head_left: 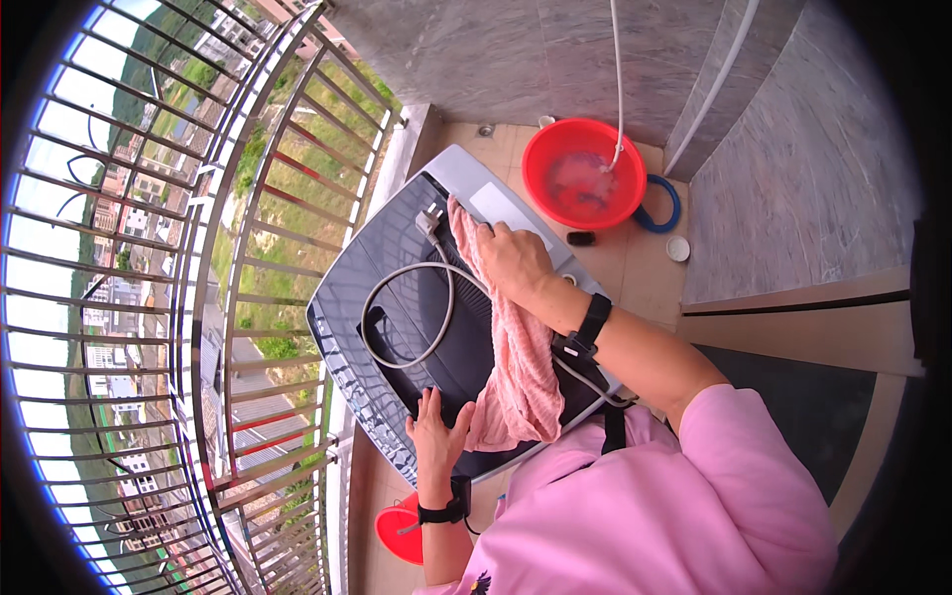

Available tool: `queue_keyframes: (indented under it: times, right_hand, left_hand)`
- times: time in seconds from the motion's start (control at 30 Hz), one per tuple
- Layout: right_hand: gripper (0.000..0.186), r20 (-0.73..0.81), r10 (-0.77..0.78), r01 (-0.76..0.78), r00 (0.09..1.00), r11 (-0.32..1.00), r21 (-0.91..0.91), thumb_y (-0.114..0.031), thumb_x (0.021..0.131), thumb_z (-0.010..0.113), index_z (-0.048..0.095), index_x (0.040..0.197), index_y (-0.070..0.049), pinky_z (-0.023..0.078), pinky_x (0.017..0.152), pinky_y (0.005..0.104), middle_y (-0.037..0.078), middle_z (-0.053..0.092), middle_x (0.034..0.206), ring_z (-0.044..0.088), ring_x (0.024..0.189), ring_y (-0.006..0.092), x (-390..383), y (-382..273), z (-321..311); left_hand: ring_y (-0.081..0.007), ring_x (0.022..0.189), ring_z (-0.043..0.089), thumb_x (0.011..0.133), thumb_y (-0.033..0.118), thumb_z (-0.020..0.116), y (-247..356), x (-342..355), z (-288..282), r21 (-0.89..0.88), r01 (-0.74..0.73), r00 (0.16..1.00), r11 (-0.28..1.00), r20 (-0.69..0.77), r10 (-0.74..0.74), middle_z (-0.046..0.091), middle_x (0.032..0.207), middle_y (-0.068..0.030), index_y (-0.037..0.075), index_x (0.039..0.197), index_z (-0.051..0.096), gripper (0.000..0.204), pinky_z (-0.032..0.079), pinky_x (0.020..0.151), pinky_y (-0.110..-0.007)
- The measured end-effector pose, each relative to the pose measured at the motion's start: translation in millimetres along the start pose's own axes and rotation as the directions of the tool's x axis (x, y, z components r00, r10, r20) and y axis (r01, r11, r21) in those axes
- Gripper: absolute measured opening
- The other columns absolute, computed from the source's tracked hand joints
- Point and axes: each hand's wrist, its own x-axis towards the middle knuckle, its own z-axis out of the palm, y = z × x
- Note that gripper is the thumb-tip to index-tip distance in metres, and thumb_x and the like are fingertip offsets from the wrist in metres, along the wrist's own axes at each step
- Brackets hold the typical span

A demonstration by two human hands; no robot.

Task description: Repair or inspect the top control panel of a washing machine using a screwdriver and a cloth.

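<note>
A pink textured towel [518, 372] lies in a long bunched strip across the dark lid of a washing machine [416, 312]. Toward its far end, my right hand [512, 260] is closed on the cloth, pressing it against the lid. My left hand [436, 431] rests at the near left part of the lid, fingers spread, its thumb close to the towel's lower edge. A grey power cord [372, 307] loops over the lid, and its plug [429, 218] lies left of the towel's far end.
Beyond the machine, a red basin [583, 174] holds water, with a white hose [617, 139] hanging into it. Nearby on the floor are a blue ring-shaped item [674, 206] and a small white bowl [678, 248]. A metal railing [213, 248] runs along the left; a red bucket [397, 531] stands below.
</note>
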Motion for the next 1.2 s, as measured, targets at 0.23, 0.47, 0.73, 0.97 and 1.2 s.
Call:
queue_keyframes:
  times: [0.23,0.47,0.73,0.97,1.2]
  right_hand:
    - [0.013,0.149,-0.047,0.056,0.988,0.996,-0.063,-0.010,0.080,0.054,0.057,0.089,-0.001,0.054,0.058,0.0378,0.017,0.062,0.080,0.066,0.066,0.0303,-62.2,0.6,-57.7]
    - [0.014,0.088,0.018,-0.019,0.996,1.000,0.002,-0.009,0.080,0.053,0.057,0.092,-0.002,0.053,0.058,0.0385,0.015,0.059,0.077,0.064,0.064,0.0305,-70.0,-6.4,-74.3]
    - [0.021,0.008,-0.052,0.052,0.999,0.998,-0.027,-0.009,0.079,0.054,0.057,0.098,0.000,0.053,0.058,0.0375,0.015,0.058,0.083,0.063,0.065,0.0293,-46.8,3.7,-25.9]
    - [0.024,0.049,-0.132,0.134,0.990,0.990,-0.045,-0.008,0.079,0.054,0.058,0.100,0.002,0.054,0.056,0.0368,0.016,0.060,0.086,0.065,0.065,0.0299,-74.9,8.8,-44.3]
    - [0.019,0.098,-0.152,0.166,0.983,0.974,-0.154,-0.009,0.076,0.057,0.059,0.091,0.002,0.054,0.056,0.0336,0.016,0.061,0.080,0.066,0.063,0.0276,-94.2,11.8,-73.1]
  left_hand:
    - [-0.0377,0.125,0.043,0.080,0.050,0.062,-6.2,-3.2,2.8,-0.010,0.006,1.000,1.000,-0.024,-0.007,0.045,0.134,-0.0252,-0.002,0.129,0.048,0.072,0.021,0.105,-0.056]
    - [-0.0369,0.125,0.044,0.079,0.051,0.063,-5.9,2.1,-7.2,-0.036,0.028,0.999,0.999,0.034,-0.027,0.045,0.133,-0.0262,-0.002,0.128,0.048,0.074,0.021,0.106,-0.055]
    - [-0.0357,0.126,0.044,0.079,0.050,0.063,-4.2,0.0,-4.6,-0.042,0.040,0.999,0.998,0.009,-0.039,0.046,0.133,-0.0263,-0.003,0.127,0.050,0.073,0.019,0.106,-0.055]
    - [-0.0352,0.101,0.058,0.080,0.040,0.065,46.0,11.2,-35.6,0.083,0.028,1.000,0.996,0.007,-0.029,0.062,0.107,-0.0215,-0.003,0.110,0.059,0.053,0.044,0.085,-0.041]
    - [-0.0367,0.123,0.043,0.085,0.019,0.055,138.3,111.1,-11.1,0.186,-0.534,0.791,0.825,-0.233,0.565,0.044,0.133,-0.0235,-0.004,0.132,0.039,0.055,0.036,0.099,-0.047]
